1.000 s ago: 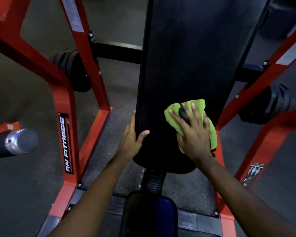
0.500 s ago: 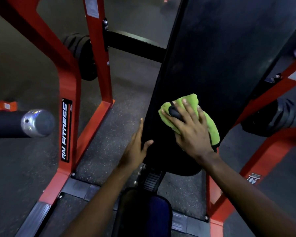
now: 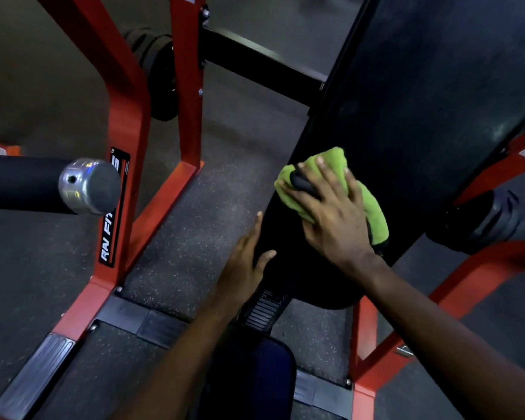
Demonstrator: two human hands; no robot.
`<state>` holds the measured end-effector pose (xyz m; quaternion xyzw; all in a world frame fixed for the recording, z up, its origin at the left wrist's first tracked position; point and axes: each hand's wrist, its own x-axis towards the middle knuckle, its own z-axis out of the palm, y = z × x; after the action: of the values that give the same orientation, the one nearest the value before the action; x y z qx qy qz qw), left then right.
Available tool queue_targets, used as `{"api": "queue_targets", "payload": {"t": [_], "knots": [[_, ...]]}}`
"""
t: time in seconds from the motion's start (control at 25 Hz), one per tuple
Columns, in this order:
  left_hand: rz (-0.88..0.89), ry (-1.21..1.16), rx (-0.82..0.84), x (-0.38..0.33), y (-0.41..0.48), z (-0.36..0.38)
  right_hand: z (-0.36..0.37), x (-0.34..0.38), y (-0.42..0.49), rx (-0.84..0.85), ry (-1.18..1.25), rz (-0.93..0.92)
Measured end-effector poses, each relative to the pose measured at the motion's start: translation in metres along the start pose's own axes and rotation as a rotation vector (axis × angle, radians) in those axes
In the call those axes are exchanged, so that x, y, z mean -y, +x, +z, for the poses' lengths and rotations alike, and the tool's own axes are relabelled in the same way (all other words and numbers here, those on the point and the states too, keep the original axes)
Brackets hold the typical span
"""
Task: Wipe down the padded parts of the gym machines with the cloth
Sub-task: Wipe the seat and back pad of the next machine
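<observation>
The right hand (image 3: 331, 219) lies flat, fingers spread and nearly straight, pressing the green cloth (image 3: 373, 207) against the lower face of the black back pad (image 3: 422, 101). The left hand (image 3: 243, 268) rests open against the pad's left edge, thumb on its face. The cloth appears soft, light and bunched: drive it under the palm, not by a corner. The pad covering looks smooth; apply firm pressure.

Right hand (image 3: 331, 213) lies flat, fingers (image 3: 326, 177) spread straight; left hand (image 3: 243, 268) open, thumb apart; both forearms reach forward
</observation>
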<state>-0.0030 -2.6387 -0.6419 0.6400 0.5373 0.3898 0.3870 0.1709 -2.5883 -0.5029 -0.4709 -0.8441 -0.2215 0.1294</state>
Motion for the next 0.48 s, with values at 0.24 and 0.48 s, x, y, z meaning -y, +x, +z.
{"api": "queue_targets", "payload": {"t": [0.24,0.48], "knots": [[-0.017,0.015,0.013,0.005,0.002,0.001,-0.027,-0.025,0.063,-0.173,0.040,0.216],[-0.021,0.032,0.020,0.002,0.001,-0.004,0.005,0.014,0.008,0.010,0.014,0.007]]}}
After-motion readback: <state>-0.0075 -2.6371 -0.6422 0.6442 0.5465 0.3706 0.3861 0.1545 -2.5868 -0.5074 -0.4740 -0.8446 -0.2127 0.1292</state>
